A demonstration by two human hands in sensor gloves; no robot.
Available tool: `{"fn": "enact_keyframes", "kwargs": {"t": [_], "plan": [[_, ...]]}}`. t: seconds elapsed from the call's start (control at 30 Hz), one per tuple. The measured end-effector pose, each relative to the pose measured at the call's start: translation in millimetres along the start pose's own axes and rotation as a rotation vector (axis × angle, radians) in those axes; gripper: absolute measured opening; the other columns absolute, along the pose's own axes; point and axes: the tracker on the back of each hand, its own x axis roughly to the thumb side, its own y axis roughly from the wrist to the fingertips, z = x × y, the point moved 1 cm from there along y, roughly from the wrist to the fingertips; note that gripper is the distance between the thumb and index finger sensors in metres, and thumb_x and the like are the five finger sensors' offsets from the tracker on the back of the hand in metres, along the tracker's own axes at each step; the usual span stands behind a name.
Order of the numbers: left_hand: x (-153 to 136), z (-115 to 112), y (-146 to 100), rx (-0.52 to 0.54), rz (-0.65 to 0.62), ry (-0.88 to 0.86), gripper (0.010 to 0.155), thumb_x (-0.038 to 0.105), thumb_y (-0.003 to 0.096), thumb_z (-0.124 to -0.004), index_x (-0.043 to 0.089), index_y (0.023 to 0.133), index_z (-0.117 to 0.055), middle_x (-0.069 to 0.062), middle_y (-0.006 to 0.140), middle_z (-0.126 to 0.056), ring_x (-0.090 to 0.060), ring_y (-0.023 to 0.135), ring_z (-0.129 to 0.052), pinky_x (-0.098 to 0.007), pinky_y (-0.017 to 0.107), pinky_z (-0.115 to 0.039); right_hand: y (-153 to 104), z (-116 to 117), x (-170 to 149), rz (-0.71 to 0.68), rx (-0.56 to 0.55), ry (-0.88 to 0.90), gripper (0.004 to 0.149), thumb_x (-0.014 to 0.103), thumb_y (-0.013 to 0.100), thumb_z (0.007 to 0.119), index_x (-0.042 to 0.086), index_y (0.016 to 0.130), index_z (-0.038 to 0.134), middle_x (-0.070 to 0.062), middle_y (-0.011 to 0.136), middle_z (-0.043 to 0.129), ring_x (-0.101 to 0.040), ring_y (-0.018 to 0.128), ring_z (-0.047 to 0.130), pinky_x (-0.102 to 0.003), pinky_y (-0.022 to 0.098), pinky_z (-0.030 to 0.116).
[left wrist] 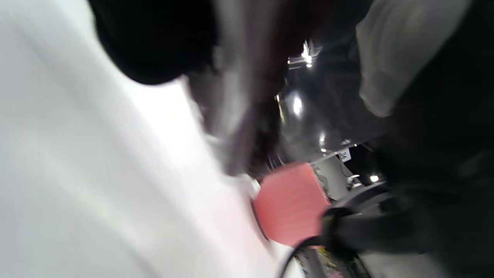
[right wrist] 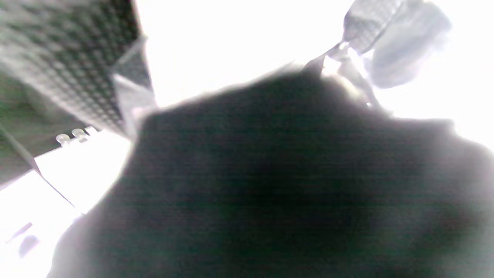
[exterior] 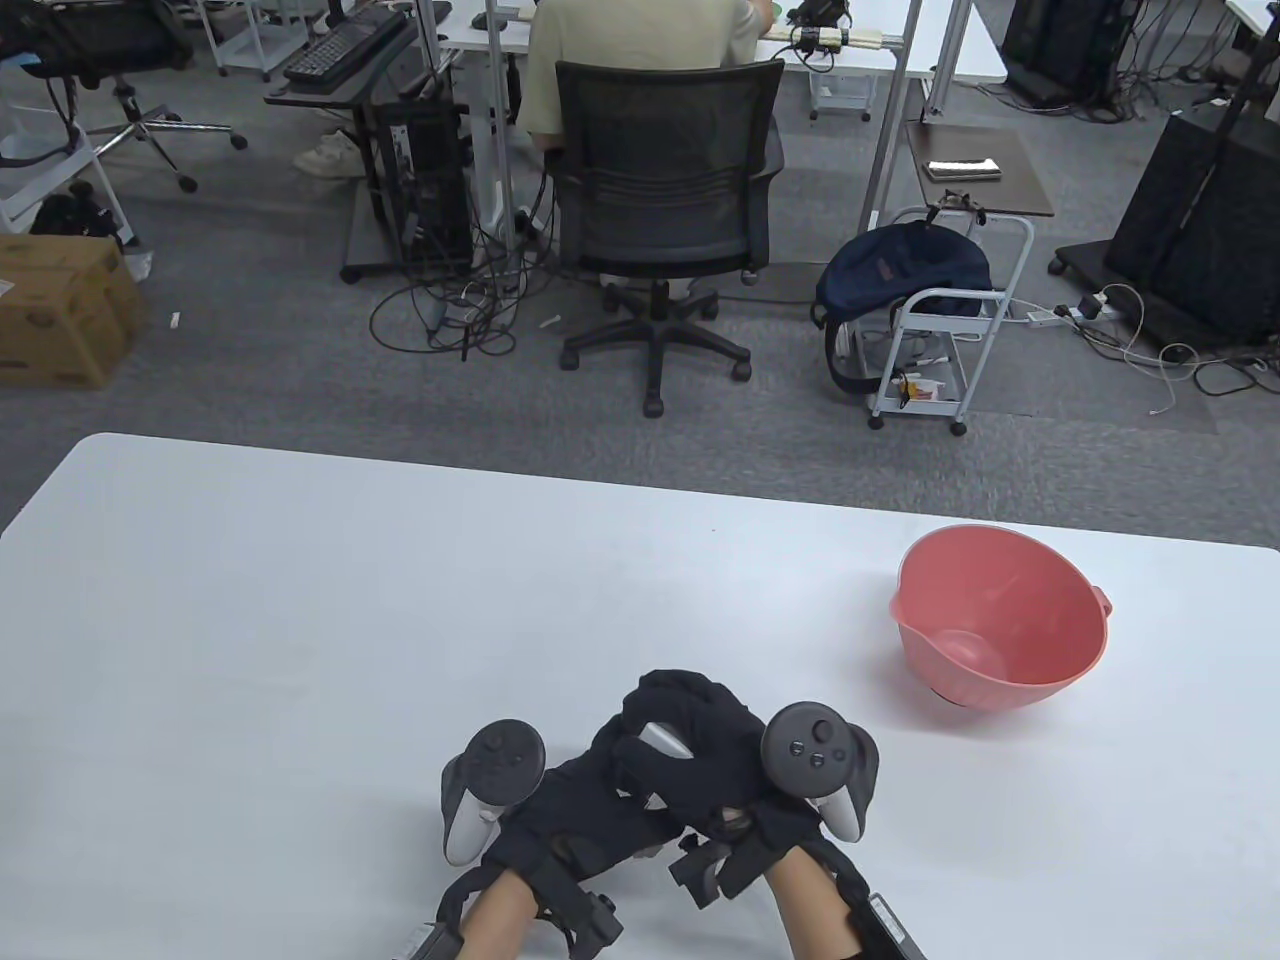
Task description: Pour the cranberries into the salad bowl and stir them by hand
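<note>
Behind the white table (exterior: pixel 300 600) lay an office floor with cables, a cardboard box, a small cart with a dark backpack leaning on it, and a person seated with their back turned in a black mesh chair at a desk.

From the table view, a pink bowl (exterior: pixel 1000 620) stood on the right part of the table, tilted a little, its inside bare. Both gloved hands were together near the bottom edge, well apart from the bowl. The right hand (exterior: pixel 700 760) lay over the left hand (exterior: pixel 580 800), and the fingers of both were curled round a small silvery packet (exterior: pixel 662 742), of which only a strip showed between them. A tracker sat on the back of each hand. No cranberries were visible; whether they were inside the packet could not be told.

From the left wrist view, badly blurred, a dark glove filled the top, with a greyish and dark red streaked shape (left wrist: pixel 247 96) beneath it, too smeared to identify. The bowl (left wrist: pixel 289 204) showed as a pink patch on the table beyond.

From the right wrist view, a dark glove blocked nearly everything against an overexposed background; a crinkled, silvery edge (right wrist: pixel 362 23) showed at top right.
</note>
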Motion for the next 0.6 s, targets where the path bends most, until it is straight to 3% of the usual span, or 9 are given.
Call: {"fn": "enact_keyframes", "kwargs": {"t": [0.2,0.33,0.4,0.43,0.5,0.6], "plan": [[-6.0,-2.6,2.7,-0.137,-0.052,-0.135,0.098,0.072,0.0322,-0.107,0.060,0.105,-0.042,0.008,0.112,-0.083,-0.028,0.092,-0.092,-0.039,0.045,-0.094,2.6,0.2,1.5,-0.021,0.136,0.102,0.042,0.054,0.032,0.103,0.048,0.072,0.091,0.020,0.093,0.087,-0.022,0.099,0.070,-0.060,0.073,0.060],[-6.8,3.0,2.3,-0.119,-0.054,-0.121,0.097,0.073,0.0328,-0.106,0.060,0.105,-0.042,0.009,0.112,-0.083,-0.028,0.093,-0.092,-0.039,0.046,-0.094,5.0,0.6,-0.2,-0.019,0.177,0.141,0.044,0.055,0.032,0.103,0.050,0.074,0.090,0.019,0.099,0.083,-0.031,0.107,0.059,-0.065,0.074,0.053],[-7.2,6.7,1.9,-0.078,-0.031,-0.119,0.098,0.073,0.0338,-0.105,0.059,0.106,-0.041,0.008,0.113,-0.081,-0.028,0.094,-0.090,-0.040,0.048,-0.093,5.5,-0.3,1.1,-0.017,0.214,0.079,0.072,0.065,0.031,0.100,0.048,0.095,0.073,0.008,0.118,0.062,-0.037,0.109,0.052,-0.067,0.074,0.051],[-8.9,8.8,2.1,-0.047,-0.013,-0.113,0.097,0.073,0.0344,-0.105,0.059,0.106,-0.040,0.008,0.114,-0.080,-0.028,0.095,-0.089,-0.040,0.049,-0.092,6.2,-2.1,1.5,-0.003,0.233,0.031,0.090,0.074,0.031,0.095,0.051,0.106,0.051,0.004,0.124,0.047,-0.040,0.111,0.048,-0.067,0.074,0.052],[-13.5,13.4,2.8,-0.005,0.022,-0.085,0.097,0.072,0.0349,-0.105,0.059,0.106,-0.040,0.007,0.114,-0.079,-0.029,0.095,-0.089,-0.042,0.051,-0.092,7.3,-6.6,6.1,0.050,0.237,-0.022,0.100,0.082,0.033,0.088,0.047,0.111,0.036,-0.003,0.126,0.031,-0.047,0.110,0.040,-0.068,0.074,0.051],[-15.4,17.7,1.9,0.040,0.052,0.006,0.097,0.072,0.0350,-0.105,0.060,0.106,-0.040,0.007,0.114,-0.079,-0.029,0.095,-0.088,-0.043,0.052,-0.092,6.8,-15.4,11.3,0.091,0.102,-0.113,0.106,0.091,0.030,0.081,0.045,0.111,0.030,-0.007,0.126,0.030,-0.052,0.106,0.047,-0.059,0.070,0.065]]}}
